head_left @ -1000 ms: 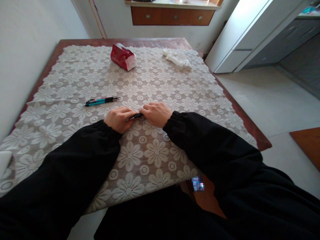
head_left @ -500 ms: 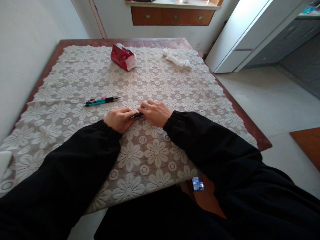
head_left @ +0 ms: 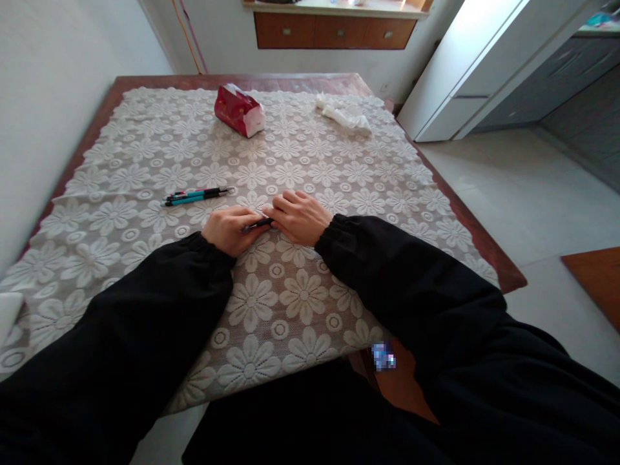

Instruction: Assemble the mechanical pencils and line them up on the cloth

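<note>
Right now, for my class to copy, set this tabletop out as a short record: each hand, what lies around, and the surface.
left hand: grips a slim black pen-like object
right hand: curled at that object's right end, grip partly hidden
beyond left hand: slim turquoise-and-black pens, lying together
far side: red-and-white soft packet; crumpled white material to its right
cover: beige-and-white floral lace tablecloth
table: reddish-brown, edges showing

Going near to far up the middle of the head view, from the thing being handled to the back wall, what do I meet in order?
Dark pen-like object → teal-and-black pens → red packet → wooden drawers.
</note>
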Demonstrator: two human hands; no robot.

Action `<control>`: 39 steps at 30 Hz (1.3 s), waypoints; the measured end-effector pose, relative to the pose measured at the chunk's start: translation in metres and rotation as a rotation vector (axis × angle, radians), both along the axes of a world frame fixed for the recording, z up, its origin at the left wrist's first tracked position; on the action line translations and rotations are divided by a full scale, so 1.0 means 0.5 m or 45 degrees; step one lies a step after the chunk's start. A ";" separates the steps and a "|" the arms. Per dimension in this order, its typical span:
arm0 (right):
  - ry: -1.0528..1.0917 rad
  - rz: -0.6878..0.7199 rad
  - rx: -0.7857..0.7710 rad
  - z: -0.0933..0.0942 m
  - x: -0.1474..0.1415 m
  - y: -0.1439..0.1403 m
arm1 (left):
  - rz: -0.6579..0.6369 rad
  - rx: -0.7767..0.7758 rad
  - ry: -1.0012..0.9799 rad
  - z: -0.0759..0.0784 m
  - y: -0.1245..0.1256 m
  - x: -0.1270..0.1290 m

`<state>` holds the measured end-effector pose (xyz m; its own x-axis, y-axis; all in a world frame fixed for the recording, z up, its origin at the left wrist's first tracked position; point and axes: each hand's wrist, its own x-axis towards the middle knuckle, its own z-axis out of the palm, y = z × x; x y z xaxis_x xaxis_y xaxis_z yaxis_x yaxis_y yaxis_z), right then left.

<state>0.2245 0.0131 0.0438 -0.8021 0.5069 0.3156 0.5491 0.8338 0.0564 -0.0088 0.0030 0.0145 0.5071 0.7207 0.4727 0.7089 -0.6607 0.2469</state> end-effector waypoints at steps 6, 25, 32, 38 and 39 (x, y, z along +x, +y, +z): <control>-0.038 -0.030 -0.075 -0.011 -0.003 0.001 | 0.016 0.002 0.059 0.008 -0.004 0.006; -0.183 -0.137 -0.202 0.014 -0.010 -0.010 | -0.018 0.079 0.168 0.014 -0.007 0.006; -0.149 -0.132 -0.198 0.009 -0.010 -0.009 | 0.008 0.007 0.160 0.023 -0.013 0.010; -0.226 -0.153 -0.230 0.024 -0.005 -0.004 | 0.027 -0.025 0.143 0.022 -0.013 0.011; -0.239 -0.161 -0.233 0.026 -0.004 -0.004 | 0.027 -0.021 0.143 0.022 -0.013 0.011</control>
<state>0.2223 0.0112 0.0567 -0.7647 0.6414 0.0614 0.6435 0.7651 0.0218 -0.0032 -0.0035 0.0254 0.5409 0.7390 0.4017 0.7462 -0.6420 0.1763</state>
